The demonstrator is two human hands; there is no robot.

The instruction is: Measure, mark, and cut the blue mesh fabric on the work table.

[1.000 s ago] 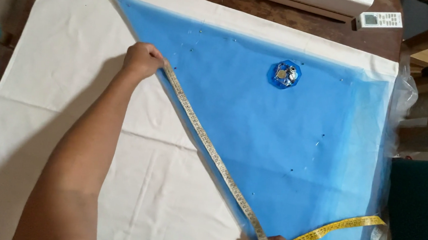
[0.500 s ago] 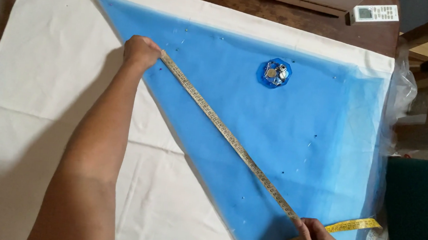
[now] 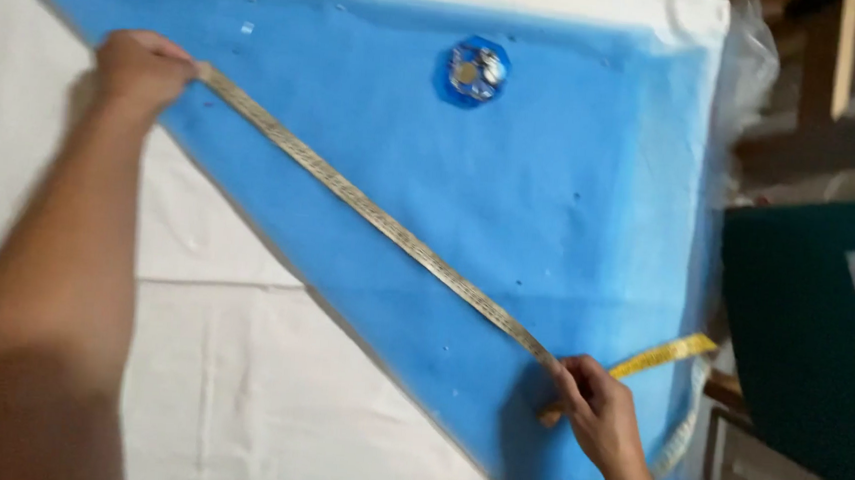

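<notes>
One measuring tape here, stretched tight between my two hands, running in a diagonal across one big triangle of blue fabric. My left hand is up at the far end, fingers closed down on the tape's tip, pinning it flat against the fabric near the slanted folded edge. My right hand is down low near the bottom corner of the blue, fingers pinched on the tape and pressing it to the cloth. Past that pinch the tape turns yellow and slack: one loose stretch trails off to the right, toward the fabric's right edge, and another bit shows at the bottom of the view, below my wrist.

Counting on: one small round blue pincushion sitting on the fabric above the tape, well apart from it, with something shiny on top that I can't make out. A few tiny dark specks dot the blue; too small to tell what they are.

Under it all, one white sheet covers the work surface, with a crease running across it below my left forearm. On the right, clear plastic wrap bunches beside the fabric's edge, wooden furniture stands behind it, and one dark green surface sits close by my right hand. My left forearm crosses the sheet and hides part of it; nothing lies across the tape between my hands.
</notes>
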